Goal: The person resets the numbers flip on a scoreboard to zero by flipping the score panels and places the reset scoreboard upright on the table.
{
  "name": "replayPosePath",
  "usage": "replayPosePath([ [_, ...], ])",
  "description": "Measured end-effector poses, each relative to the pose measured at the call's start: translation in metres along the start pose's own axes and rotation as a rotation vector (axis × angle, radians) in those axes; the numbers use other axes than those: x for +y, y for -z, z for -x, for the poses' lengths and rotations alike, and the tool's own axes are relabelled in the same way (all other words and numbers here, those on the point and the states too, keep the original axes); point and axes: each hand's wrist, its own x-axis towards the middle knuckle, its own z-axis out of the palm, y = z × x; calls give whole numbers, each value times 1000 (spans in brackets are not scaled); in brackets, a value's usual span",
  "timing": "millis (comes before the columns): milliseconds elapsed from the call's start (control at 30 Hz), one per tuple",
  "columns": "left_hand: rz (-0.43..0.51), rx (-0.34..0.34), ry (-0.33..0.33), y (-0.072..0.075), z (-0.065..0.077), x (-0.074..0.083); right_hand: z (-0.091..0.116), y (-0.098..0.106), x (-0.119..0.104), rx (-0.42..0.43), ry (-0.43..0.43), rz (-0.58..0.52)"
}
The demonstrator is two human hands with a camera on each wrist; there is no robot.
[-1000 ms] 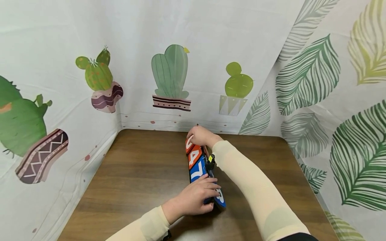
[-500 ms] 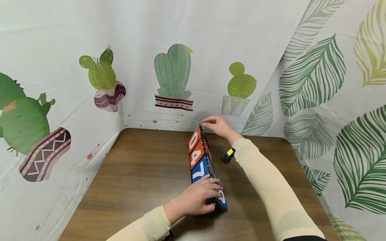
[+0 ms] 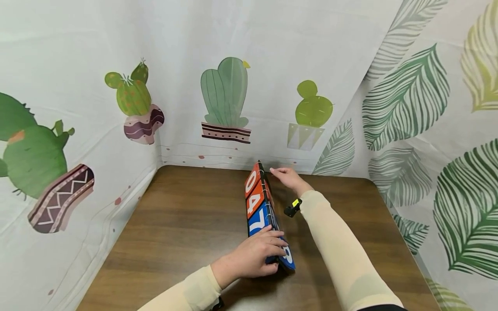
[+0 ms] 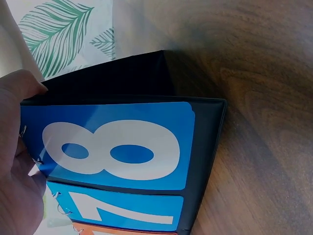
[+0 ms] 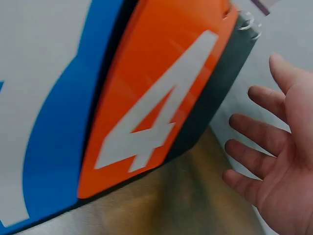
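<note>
A tabletop flip scoreboard (image 3: 254, 201) stands tent-like on the table, its ringed cards hanging on both sides of a black stand. On the left face, 0 and 4 show on red cards and 7 on a blue one. My left hand (image 3: 258, 255) grips its near end across the top ridge; the left wrist view shows the thumb at the edge by a blue 8 card (image 4: 112, 147). To the right of the far end is my right hand (image 3: 288, 178), apart from the board. In the right wrist view its fingers (image 5: 254, 129) spread loosely beside an orange-red 4 card (image 5: 156, 103).
Brown wooden table (image 3: 186, 216) extends on both sides of the board. A white cloth backdrop (image 3: 175, 103) with printed cacti and leaves hangs along the back and sides. A small black device with a yellow label (image 3: 293, 208) sits at my right wrist.
My right hand has come off the far red card, uncovering the 0, and moved right, then down a little beside the board's far end. My left hand keeps its hold.
</note>
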Motion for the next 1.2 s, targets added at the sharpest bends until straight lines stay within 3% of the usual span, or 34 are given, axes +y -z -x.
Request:
replayPosePath([
  [167,-4,5,-5,1,0,1,-2,-12,14,-38,-90,-82],
  [467,1,2,-10,0,0,-2,2,-25,19,-132,-227,-181],
  [933,0,1,-7,-1,0,-1,3,-27,12,-142,-284,-121],
  [1200,0,1,-10,-2,0,-2,-2,-25,11,-133,-315,-205],
])
